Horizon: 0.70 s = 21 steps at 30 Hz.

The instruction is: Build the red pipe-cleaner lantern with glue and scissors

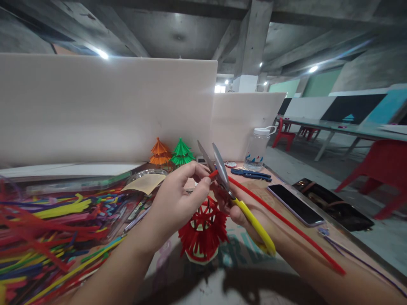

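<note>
Between thumb and index finger, my left hand (181,199) pinches the short end of a red pipe cleaner (286,224). The rest of that stem runs through the scissors and slants down over my right forearm. My right hand (237,212) is closed on the yellow-handled scissors (254,224), whose blades point up and stand apart, with the red stem crossing between them. Some right fingers are hidden behind the scissors. Below both hands, a tiered red fringed piece (203,237) stands upright on a pale base on the table.
Many coloured pipe cleaners (63,241) are heaped at the left. Orange (160,151) and green (182,152) small trees stand behind. To the right are a water bottle (256,148), dark blue pliers (251,174), a phone (295,204) and a black case (333,203). White panels (108,110) rise at the back.
</note>
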Available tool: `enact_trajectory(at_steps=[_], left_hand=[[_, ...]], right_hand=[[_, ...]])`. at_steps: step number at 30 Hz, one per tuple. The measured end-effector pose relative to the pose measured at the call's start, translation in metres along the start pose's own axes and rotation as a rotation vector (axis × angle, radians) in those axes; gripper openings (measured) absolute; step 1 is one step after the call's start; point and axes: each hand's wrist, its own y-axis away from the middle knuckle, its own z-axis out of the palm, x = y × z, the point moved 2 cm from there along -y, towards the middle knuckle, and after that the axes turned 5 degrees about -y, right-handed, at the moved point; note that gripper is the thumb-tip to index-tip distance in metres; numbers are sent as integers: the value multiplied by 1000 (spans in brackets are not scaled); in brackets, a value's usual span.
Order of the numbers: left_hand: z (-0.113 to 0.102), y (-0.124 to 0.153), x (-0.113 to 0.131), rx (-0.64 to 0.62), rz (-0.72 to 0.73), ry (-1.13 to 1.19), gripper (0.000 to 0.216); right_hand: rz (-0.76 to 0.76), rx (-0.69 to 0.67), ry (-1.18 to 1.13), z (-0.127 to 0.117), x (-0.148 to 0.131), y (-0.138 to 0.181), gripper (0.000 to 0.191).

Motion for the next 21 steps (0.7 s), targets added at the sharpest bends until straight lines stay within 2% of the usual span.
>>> enact_trajectory(at_steps=[5, 11, 15, 17, 21], left_hand=[[0, -1, -1, 5, -20, -67, 14], [1, -7, -16, 46, -88, -185, 16], [-4, -10, -30, 60, -173, -209, 21], [-15, -12, -36, 99, -202, -204, 24], [-52, -18, -38, 247, -213, -75, 31]], right_hand=[[17, 74, -1, 0, -1, -4, 77], [14, 122, 89, -6, 12, -14, 61], [86, 162, 159, -15, 15, -23, 60], [157, 133, 279, -25, 11, -26, 58], [264, -25, 787, -48, 9, -28, 43]])
